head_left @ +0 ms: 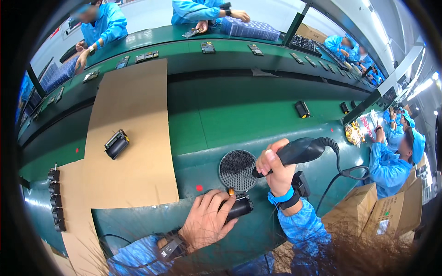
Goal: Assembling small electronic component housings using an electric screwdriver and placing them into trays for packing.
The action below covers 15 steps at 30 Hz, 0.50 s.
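My right hand (279, 169) is wrapped round a black corded electric screwdriver (301, 152), tilted so its front end reaches over the right side of a round screw tray (248, 185). Small black screws (235, 162) lie heaped in the far part of this perforated grey dish. Just below the dish, my left hand (208, 220) grips a black plastic housing (240, 207) against the bench. A small orange-yellow piece (231, 191) sticks up from the housing beside my fingertips. The screwdriver's very tip is too small to make out.
A cardboard sheet (133, 179) on the left carries another black housing (117, 145). Several black parts stand in a row (56, 202) at far left. Circuit boards (208, 47) line the green conveyor. Co-workers in blue sit across and at right, near open cartons (354, 207).
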{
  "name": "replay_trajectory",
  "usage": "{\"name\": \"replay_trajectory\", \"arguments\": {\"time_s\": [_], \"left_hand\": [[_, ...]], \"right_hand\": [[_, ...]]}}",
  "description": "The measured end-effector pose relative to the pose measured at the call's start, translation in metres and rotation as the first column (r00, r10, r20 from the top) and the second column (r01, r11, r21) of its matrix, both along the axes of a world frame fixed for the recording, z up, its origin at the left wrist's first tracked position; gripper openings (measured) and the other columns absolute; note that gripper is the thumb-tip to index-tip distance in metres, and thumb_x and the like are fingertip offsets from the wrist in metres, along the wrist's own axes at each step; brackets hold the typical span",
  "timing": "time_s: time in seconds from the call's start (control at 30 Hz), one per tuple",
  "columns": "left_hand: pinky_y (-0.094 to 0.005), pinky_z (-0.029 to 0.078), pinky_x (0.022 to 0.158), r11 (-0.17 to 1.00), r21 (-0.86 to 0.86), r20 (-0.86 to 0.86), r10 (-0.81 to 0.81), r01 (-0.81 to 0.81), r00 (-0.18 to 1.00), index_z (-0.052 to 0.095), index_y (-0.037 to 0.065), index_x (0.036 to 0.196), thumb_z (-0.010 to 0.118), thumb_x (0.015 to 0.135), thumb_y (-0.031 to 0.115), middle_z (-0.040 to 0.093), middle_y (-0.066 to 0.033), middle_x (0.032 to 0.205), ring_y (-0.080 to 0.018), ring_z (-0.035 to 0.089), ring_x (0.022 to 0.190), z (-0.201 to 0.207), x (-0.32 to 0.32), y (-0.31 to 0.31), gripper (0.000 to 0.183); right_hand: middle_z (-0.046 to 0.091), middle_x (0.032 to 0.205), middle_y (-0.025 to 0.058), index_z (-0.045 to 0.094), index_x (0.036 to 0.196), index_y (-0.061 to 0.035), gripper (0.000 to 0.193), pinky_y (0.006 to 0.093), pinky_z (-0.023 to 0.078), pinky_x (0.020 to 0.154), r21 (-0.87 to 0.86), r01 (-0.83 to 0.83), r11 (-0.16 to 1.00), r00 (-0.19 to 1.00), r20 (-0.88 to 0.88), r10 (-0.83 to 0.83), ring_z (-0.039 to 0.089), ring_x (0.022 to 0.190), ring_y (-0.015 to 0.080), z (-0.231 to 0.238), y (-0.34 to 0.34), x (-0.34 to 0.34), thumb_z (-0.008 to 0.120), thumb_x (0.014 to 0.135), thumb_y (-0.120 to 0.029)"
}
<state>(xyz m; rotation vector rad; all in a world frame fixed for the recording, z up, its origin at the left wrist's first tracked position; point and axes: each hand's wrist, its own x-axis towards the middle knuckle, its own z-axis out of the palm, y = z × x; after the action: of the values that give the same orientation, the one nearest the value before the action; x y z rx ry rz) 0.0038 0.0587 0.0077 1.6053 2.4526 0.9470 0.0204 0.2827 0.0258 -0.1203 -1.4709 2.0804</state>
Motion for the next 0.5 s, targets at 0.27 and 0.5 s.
{"name": "replay_trajectory", "arguments": {"time_s": [0.27,0.5], "left_hand": [[-0.0429,0.044,0.093,0.998,0.063,0.039,0.001,-0.004,0.999,0.059,0.003,0.124,0.082,0.075,0.023,0.054,-0.0106,0.117,-0.0293,0.053,0.118,-0.002,-0.004,-0.005,0.057],[-0.043,0.044,0.093,0.996,0.088,0.065,-0.016,0.01,0.998,0.061,0.002,0.122,0.082,0.074,0.022,0.055,-0.0108,0.114,-0.0297,0.055,0.114,-0.005,-0.005,-0.006,0.056]], "right_hand": [[0.04,0.06,0.0018,0.043,0.097,-0.0097,0.02,0.0308,0.039,0.046,-0.023,-0.085,0.996,0.967,-0.243,0.076,0.039,0.048,0.0126,0.027,-0.005,0.018,0.06,0.097,-0.019],[0.047,0.061,0.0064,0.045,0.096,-0.0064,0.026,0.0327,0.042,0.047,0.008,-0.243,0.97,0.944,-0.226,0.239,0.045,0.049,0.0149,0.018,-0.035,0.04,0.068,0.093,-0.019]]}}
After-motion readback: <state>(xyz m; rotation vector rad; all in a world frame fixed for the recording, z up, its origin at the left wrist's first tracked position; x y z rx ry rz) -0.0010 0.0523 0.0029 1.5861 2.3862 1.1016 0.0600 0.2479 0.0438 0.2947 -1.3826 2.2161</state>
